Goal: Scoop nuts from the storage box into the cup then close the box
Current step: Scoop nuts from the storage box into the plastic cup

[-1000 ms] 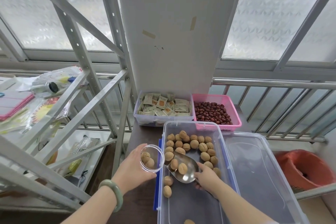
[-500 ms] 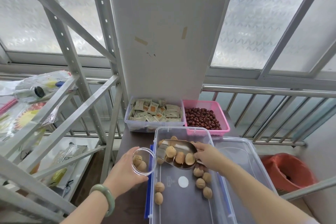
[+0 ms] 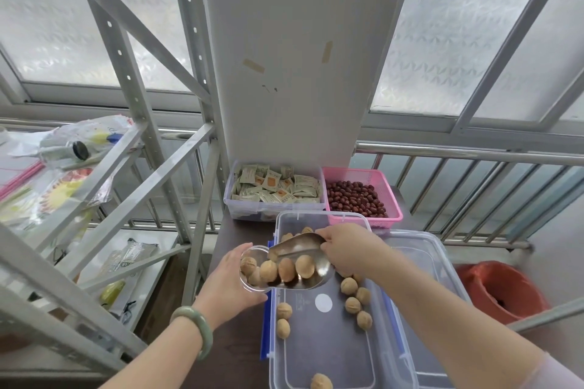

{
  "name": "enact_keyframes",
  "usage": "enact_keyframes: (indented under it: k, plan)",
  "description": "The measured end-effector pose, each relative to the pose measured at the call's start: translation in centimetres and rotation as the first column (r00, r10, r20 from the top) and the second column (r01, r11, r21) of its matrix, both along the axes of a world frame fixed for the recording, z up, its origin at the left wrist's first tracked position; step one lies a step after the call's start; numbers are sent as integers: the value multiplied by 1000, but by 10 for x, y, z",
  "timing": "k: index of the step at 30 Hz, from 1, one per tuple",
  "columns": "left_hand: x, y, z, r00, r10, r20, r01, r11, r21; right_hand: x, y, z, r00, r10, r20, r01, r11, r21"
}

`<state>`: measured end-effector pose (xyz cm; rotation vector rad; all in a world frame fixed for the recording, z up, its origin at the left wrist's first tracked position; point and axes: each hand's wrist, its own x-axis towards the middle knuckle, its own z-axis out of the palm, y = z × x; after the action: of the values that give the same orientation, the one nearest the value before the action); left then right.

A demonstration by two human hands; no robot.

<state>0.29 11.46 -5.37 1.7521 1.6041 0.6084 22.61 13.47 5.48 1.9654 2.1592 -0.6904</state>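
A: Storage box lies open on the dark table, its lid flat just to the right. Loose nuts are scattered over its floor.

B: And the pour?

A: Right hand is closed around the handle end of the metal scoop, tilted left, mouth at the cup. Left hand is wrapped round the cup, held at the box's left edge.

B: Advice?

A: Several nuts crowd the scoop's lip. My judgement: keep the cup rim under the spout, tip slowly, let them roll singly. Strays should fall inside the box.
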Motion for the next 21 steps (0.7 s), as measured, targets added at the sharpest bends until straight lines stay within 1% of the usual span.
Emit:
enact_keyframes:
  k: [3, 5, 9, 11, 13, 14, 16, 19, 20, 21]
  plan:
    - [-1, -1, -1, 1000, 1, 10, -1, 1000, 1, -1, -3, 2, 998, 23, 60, -26, 998, 52]
    - [-1, -2, -2, 1000, 4, 20, -4, 1000, -1, 0, -5, 2, 1000, -2, 17, 0, 995, 97]
    - [-2, -3, -3, 1000, 14, 27, -14, 1000, -1, 5, -8, 2, 999, -17, 28, 14, 995, 101]
    - [-1, -3, -5, 1000, 13, 25, -13, 1000, 0, 10, -7, -1, 998, -47, 49, 43, 996, 84]
    - [-1, -3, -6, 1000, 18, 19, -18, 1000, 3, 16, -5, -8, 995, -32, 91, 26, 997, 66]
    - [-2, -3, -7, 1000, 20, 17, -20, 1000, 2, 20, -5, -11, 995, -46, 90, 40, 997, 72]
    - [-2, -2, -9, 1000, 16, 18, -16, 1000, 1, 30, -5, -20, 991, -129, 36, 126, 990, 60]
    - [-4, 1, -12, 1000, 9, 6, -9, 1000, 4, 36, -10, -33, 971, -215, 109, 214, 977, 21]
    - [-4, 1, -13, 1000, 7, 0, -7, 1000, 0, 37, -14, -38, 959, -254, 122, 258, 966, -18]
    - [-5, 2, -14, 1000, 6, 0, -6, 1000, -5, 37, -19, -43, 959, -236, 155, 245, 968, -44]
